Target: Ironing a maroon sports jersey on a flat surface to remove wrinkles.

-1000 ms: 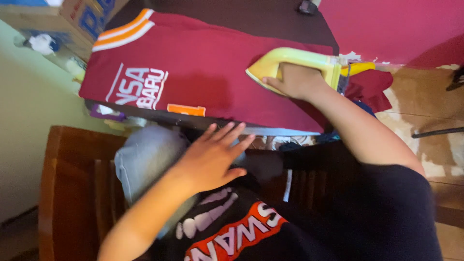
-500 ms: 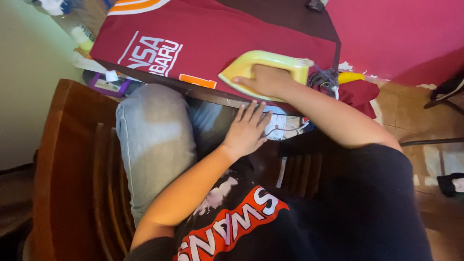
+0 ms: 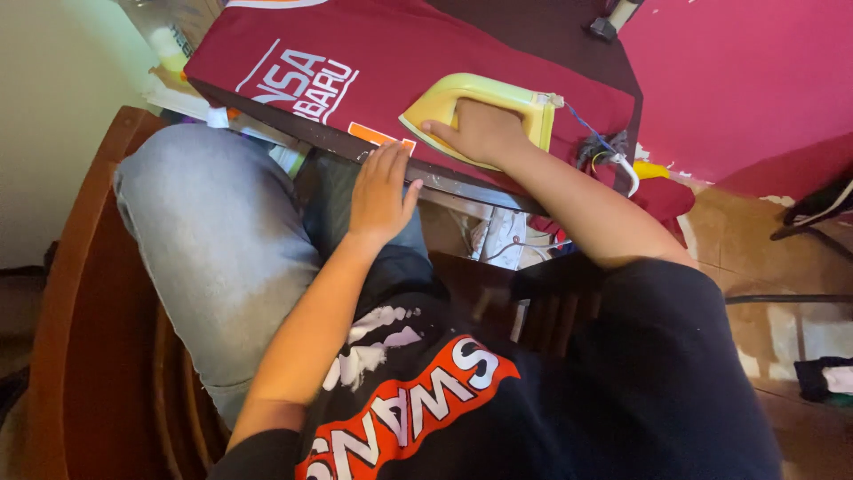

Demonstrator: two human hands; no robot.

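While we look down from the head camera, we take the dark table (image 3: 533, 36) as our landmark for every place below.

Iron: we see a yellow iron (image 3: 475, 111) resting flat near the table's near edge, its pointed nose turned toward the printed chest of the garment.

Right hand: our right hand (image 3: 480, 133) is wrapped around the iron's handle, fingers curled closed on it.

Cord: a thin blue and white cord (image 3: 597, 142) leaves the rear of the iron and runs toward the table's right-hand corner; we cannot tell where it ends.

Jersey: a maroon jersey (image 3: 400, 53) with white lettering and a small orange patch lies spread over the table top, directly under the iron.

Left hand: our left hand (image 3: 380, 191) is flat and spread wide, holding nothing, with its fingertips on the table's near edge just beside the iron's nose.

Knee: a knee in grey jeans (image 3: 204, 231) is raised just below the table's near edge.

Chair: a brown wooden chair (image 3: 80, 311) stands on the near side of the table, under us.

Wall: a pink wall (image 3: 746, 80) rises behind the table's far right side.
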